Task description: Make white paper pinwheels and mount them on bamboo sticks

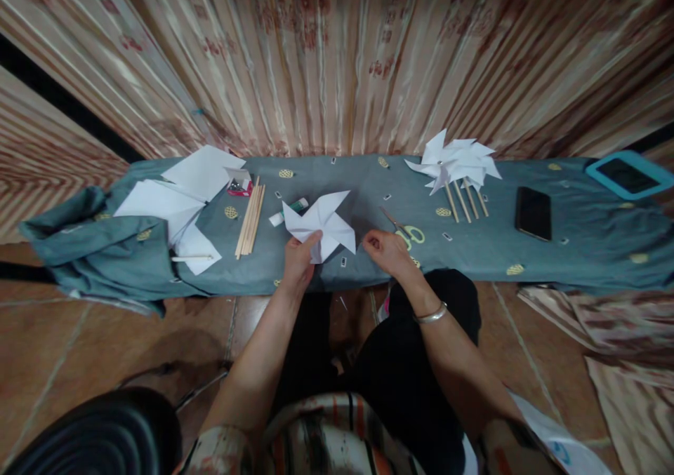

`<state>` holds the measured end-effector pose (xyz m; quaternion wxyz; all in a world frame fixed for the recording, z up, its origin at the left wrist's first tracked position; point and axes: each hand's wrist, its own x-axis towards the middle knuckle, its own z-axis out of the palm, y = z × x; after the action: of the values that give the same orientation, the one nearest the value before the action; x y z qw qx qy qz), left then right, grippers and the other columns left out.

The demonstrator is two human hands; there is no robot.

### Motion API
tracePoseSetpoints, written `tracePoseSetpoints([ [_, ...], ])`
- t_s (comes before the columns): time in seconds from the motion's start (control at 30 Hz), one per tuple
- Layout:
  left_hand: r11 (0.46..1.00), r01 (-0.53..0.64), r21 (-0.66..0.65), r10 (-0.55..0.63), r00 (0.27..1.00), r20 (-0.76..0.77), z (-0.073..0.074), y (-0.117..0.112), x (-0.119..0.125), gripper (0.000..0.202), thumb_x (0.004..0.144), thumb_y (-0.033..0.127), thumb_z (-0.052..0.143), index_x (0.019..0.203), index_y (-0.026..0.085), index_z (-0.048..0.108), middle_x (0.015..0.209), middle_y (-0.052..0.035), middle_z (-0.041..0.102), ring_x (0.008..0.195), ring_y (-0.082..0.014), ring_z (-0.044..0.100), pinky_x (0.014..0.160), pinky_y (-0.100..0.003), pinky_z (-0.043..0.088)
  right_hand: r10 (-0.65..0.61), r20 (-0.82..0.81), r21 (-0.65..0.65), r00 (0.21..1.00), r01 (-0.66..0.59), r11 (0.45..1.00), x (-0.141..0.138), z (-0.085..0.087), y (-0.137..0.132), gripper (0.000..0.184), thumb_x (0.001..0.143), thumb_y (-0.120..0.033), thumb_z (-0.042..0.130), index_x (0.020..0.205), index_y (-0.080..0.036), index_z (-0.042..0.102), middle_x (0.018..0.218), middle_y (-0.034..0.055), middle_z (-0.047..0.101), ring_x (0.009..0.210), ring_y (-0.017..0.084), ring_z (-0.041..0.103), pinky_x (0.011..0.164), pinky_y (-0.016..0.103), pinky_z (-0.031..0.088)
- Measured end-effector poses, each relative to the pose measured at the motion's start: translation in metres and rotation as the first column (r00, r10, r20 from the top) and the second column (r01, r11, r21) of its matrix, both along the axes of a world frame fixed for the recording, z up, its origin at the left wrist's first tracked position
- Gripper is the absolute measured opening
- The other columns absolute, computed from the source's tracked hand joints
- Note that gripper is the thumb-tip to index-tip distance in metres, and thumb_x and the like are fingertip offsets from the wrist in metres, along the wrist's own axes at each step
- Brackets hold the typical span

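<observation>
A white folded paper pinwheel [322, 217] is pinched by its lower edge in my left hand [299, 261], above the cloth. Just right of it, my right hand [387, 250] is closed with thumb and fingertips together; whatever sits between them is too small to make out. Scissors with yellow-green handles [414, 234] lie right beside that hand. Behind the pinwheel is a green and white tube [289, 210], partly covered. Several thin wooden sticks [251, 221] lie to the left, near a small red box [240, 184].
Green cloth [363, 173] covers a narrow table against a curtain [337, 75]. White paper sheets [158, 205] lie at the left. Several pinwheels on sticks [458, 161] rest at the right, then a black phone [533, 213] and a blue-framed tablet [629, 175]. A black stool [100, 433] stands lower left.
</observation>
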<state>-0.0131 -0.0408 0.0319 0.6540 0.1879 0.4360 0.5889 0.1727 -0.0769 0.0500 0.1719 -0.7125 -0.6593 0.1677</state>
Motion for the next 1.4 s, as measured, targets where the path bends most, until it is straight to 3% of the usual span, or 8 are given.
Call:
tracePoseSetpoints([
  [0.17,1.0,0.003,-0.015,-0.003,1.0,-0.002,0.002,0.0,0.0,0.038,0.046,0.017,0.088,0.08,0.012,0.072,0.078,-0.006,0.076,0.082,-0.0219,0.071,0.083,-0.033,0.051,-0.05,-0.078,0.075,0.996,0.056,0.996,0.01,-0.005,-0.001,0.019,0.086,-0.021,0.053,0.09,-0.021,0.072,0.082,0.0029,0.074,0.074,0.018,0.066,0.07,0.027,0.045],
  [0.3,1.0,0.008,-0.013,-0.008,1.0,0.002,0.003,0.0,0.0,0.037,0.045,0.017,0.088,0.079,0.013,0.071,0.078,-0.0052,0.076,0.082,-0.0214,0.071,0.082,-0.031,0.051,0.016,-0.121,0.085,0.992,-0.005,0.996,0.003,-0.007,0.001,0.016,0.085,-0.025,0.057,0.091,-0.02,0.071,0.084,0.0037,0.074,0.077,0.017,0.066,0.072,0.026,0.046],
  [0.5,1.0,0.005,-0.015,-0.005,1.0,-0.003,0.003,0.0,0.001,0.038,0.046,0.018,0.087,0.08,0.012,0.071,0.077,-0.0052,0.075,0.08,-0.0206,0.071,0.083,-0.031,0.051,0.108,0.074,0.037,0.991,-0.111,0.993,-0.007,-0.004,0.007,0.016,0.088,-0.02,0.053,0.089,-0.017,0.069,0.092,0.0094,0.072,0.09,0.021,0.063,0.08,0.03,0.044],
  [0.6,1.0,0.017,-0.012,-0.017,1.0,-0.008,0.003,0.0,0.0,0.038,0.046,0.018,0.087,0.081,0.012,0.071,0.079,-0.005,0.076,0.081,-0.0201,0.071,0.083,-0.031,0.051,0.123,0.084,0.01,0.989,-0.124,0.992,-0.005,-0.001,0.007,0.019,0.09,-0.019,0.05,0.091,-0.017,0.069,0.093,0.0101,0.072,0.091,0.021,0.063,0.08,0.029,0.043],
  [0.83,1.0,0.0,-0.019,0.0,1.0,-0.005,0.004,0.0,0.001,0.034,0.049,0.015,0.085,0.08,0.014,0.071,0.079,-0.0041,0.076,0.084,-0.0208,0.071,0.084,-0.031,0.052,0.061,-0.017,0.022,0.998,-0.061,0.998,0.004,-0.003,0.004,0.021,0.087,-0.015,0.051,0.094,-0.019,0.071,0.092,0.0062,0.073,0.086,0.019,0.065,0.078,0.028,0.045],
  [1.07,1.0,0.02,-0.014,-0.021,1.0,-0.009,0.004,0.0,0.0,0.036,0.049,0.017,0.086,0.081,0.014,0.07,0.081,-0.0048,0.076,0.093,-0.0232,0.07,0.088,-0.033,0.052,0.024,0.004,0.041,1.0,-0.024,0.999,0.012,-0.004,0.001,0.022,0.082,-0.014,0.054,0.09,-0.022,0.073,0.094,0.0045,0.074,0.087,0.02,0.066,0.082,0.03,0.046],
  [1.27,1.0,0.025,-0.004,-0.025,0.999,-0.019,0.001,0.001,0.0,0.034,0.049,0.017,0.086,0.08,0.013,0.072,0.079,-0.0043,0.076,0.081,-0.0197,0.071,0.082,-0.029,0.053,-0.02,-0.042,0.005,0.999,0.02,1.0,0.012,0.001,0.0,0.02,0.087,-0.024,0.054,0.092,-0.021,0.073,0.085,0.004,0.075,0.077,0.018,0.066,0.073,0.028,0.047],
  [1.4,1.0,0.008,-0.009,-0.008,1.0,-0.02,0.0,0.001,0.001,0.036,0.048,0.016,0.086,0.081,0.013,0.072,0.079,-0.005,0.076,0.08,-0.0195,0.071,0.081,-0.03,0.053,0.036,0.022,0.026,0.999,-0.037,0.999,0.006,-0.001,-0.001,0.017,0.085,-0.018,0.056,0.091,-0.02,0.071,0.089,0.0057,0.074,0.084,0.02,0.066,0.076,0.028,0.046],
])
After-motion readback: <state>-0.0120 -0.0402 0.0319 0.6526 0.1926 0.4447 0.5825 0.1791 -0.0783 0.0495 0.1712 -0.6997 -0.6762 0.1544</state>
